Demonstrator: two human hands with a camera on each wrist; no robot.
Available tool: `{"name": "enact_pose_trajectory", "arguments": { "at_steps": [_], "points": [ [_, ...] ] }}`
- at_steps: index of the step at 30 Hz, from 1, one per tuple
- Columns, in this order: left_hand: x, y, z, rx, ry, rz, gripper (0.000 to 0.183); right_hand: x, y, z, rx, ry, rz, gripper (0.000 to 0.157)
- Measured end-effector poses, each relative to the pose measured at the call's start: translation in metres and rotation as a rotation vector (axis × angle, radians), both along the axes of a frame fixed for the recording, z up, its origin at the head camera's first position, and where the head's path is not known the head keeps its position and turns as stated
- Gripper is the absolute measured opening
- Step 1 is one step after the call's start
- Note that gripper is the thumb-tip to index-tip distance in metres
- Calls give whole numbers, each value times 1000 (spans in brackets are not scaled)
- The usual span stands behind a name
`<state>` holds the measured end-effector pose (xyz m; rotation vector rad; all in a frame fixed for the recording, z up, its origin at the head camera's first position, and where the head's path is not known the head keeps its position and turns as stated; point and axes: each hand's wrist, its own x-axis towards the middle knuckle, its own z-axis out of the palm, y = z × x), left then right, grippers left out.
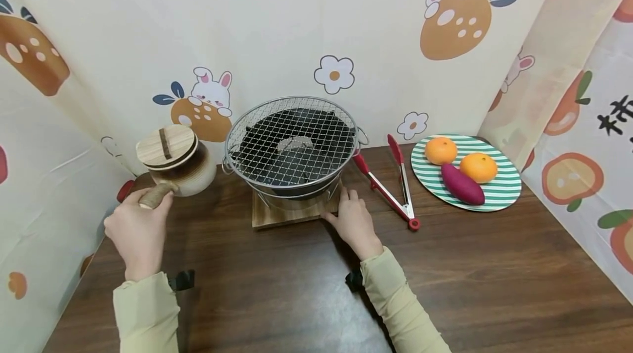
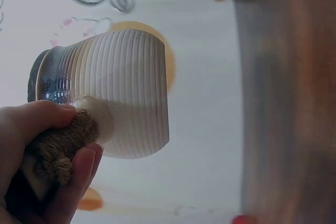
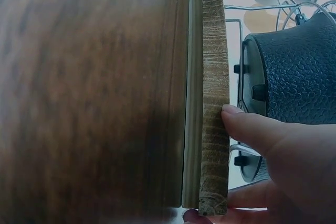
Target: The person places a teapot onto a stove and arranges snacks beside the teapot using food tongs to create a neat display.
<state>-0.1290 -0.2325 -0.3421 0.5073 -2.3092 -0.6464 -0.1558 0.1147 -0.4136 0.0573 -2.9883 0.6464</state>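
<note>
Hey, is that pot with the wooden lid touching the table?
Apart. In the left wrist view, pale backdrop shows between the pot and the table, so there's a gap.

Head view, far right | one black brush-style Chinese character (image 1: pixel 621 112), reads 柿 ("persimmon") | stands on the white hanging cloth (image 1: pixel 615 182) with fruit prints | lettering tilted, rising rightward; sits above and right of a halved-fruit print (image 1: pixel 571 178) | dark stroke (image 1: pixel 631 139) just below, cut by picture edge, illegible

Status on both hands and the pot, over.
Left hand gripping pot by handle, lifted, lid on. Right hand holding wooden board. Grill sits on board.
</note>
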Motion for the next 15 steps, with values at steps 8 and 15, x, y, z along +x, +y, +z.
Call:
{"name": "enact_pose_trajectory", "arguments": {
  "at_steps": [8, 15],
  "points": [
    [-5, 13, 39, -60, 69, -36, 33, 0, 0, 1, -10, 9, 0, 82],
    [-7, 20, 58, -57, 83, -49, 33, 2, 0, 1, -21, 10, 1, 82]
  ]
}}
